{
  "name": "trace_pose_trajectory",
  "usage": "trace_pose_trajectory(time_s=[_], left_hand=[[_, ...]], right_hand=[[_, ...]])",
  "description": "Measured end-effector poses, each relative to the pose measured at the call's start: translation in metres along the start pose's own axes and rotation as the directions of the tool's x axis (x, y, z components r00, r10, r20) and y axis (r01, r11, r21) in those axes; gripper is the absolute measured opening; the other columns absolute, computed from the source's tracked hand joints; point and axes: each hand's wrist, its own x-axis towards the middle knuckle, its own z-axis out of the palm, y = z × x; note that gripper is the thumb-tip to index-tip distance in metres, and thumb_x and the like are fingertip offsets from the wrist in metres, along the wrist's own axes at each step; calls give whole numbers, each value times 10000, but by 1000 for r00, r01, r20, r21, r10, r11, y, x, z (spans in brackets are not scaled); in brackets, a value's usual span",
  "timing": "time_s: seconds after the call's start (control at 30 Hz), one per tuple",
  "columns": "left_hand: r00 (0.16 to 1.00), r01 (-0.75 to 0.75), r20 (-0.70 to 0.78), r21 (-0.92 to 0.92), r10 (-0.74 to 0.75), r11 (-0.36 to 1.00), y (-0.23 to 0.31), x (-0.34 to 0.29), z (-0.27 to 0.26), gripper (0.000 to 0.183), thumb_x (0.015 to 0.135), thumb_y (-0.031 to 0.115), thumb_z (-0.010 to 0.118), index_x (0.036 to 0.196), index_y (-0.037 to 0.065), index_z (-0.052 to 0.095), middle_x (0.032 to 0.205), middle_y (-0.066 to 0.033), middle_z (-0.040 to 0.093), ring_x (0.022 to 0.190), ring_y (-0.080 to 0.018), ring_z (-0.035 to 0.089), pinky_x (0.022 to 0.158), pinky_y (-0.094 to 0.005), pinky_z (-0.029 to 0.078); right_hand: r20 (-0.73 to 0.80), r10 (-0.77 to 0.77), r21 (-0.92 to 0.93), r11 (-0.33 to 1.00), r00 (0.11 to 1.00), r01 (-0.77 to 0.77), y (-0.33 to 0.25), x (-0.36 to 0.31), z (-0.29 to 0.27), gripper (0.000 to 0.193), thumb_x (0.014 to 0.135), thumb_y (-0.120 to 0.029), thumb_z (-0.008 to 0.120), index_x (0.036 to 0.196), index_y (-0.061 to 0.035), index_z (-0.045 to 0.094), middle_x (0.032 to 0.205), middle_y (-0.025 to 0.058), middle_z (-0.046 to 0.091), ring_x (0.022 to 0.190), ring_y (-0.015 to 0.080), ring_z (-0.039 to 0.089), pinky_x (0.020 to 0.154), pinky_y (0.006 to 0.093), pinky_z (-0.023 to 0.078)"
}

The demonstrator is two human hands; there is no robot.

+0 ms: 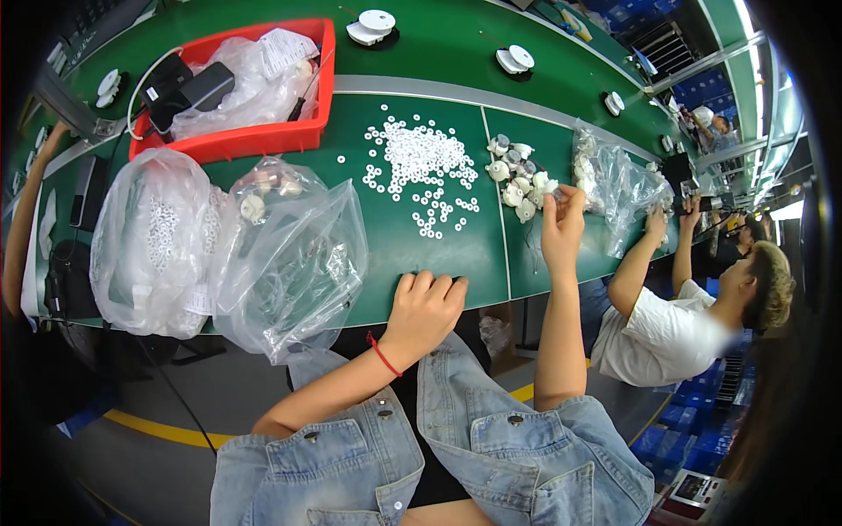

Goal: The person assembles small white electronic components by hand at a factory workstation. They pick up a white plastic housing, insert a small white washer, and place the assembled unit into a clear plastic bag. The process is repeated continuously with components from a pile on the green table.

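My left hand (427, 307) rests at the table's near edge with its fingers curled under, so whatever they may hold is hidden. To its right, my right hand (563, 226) reaches up to a heap of white plastic parts (519, 180). Its thumb and fingertips are closed on a white plastic part (550, 187) at the heap's right side. Beyond my left hand, many small white rings (424, 153) lie scattered and piled on the green tabletop (412, 254).
Clear plastic bags (289, 254) with white parts stand at left, before a red bin (237, 145) of bags and black devices. Another clear bag (624, 188) lies right of the heap. Along the back, white round units (371, 24) sit on a green belt. A co-worker (675, 324) works at right.
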Motion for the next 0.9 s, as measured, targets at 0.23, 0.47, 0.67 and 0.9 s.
trace_pose_trajectory(time_s=[0.23, 0.47, 0.67, 0.9], left_hand=[[997, -2, 72, -20, 3, 1000, 1, 4, -11, 119, 816, 165, 673, 923, 130, 712, 746, 2, 540, 740, -198, 493, 685, -347, 381], [956, 294, 142, -401, -258, 868, -21, 14, -84, 85, 861, 143, 680, 888, 71, 716, 769, -55, 641, 715, -265, 623, 667, -383, 492], [729, 685, 127, -121, -673, 718, -56, 21, -183, 168, 950, 105, 582, 951, -6, 707, 825, -157, 694, 672, -267, 648, 622, -328, 486], [807, 587, -76, 205, -586, 783, -102, 25, -164, 382, 907, -13, 499, 1286, -50, 519, 1215, -293, 581, 1036, -461, 598, 893, -471, 478]], right_hand=[[-16, -263, -431, 872, 965, 230, 12, 19, 22, 247, 923, -217, 619, 1093, -38, 610, 1078, 157, 589, 1003, 365, 532, 859, 475, 408], [-96, -300, -331, 909, 949, 254, -55, -29, 35, 352, 915, -158, 630, 1232, -26, 551, 1259, 183, 519, 1209, 348, 453, 985, 479, 354], [260, -724, 415, 681, 639, 603, -148, -99, 72, 358, 755, 29, 638, 1110, 0, 601, 1198, 186, 554, 1144, 348, 554, 948, 452, 458], [474, -715, 495, 700, 514, 515, -209, -99, 165, 361, 777, 38, 561, 1132, 79, 505, 1182, 258, 557, 889, 404, 665, 744, 445, 575]])
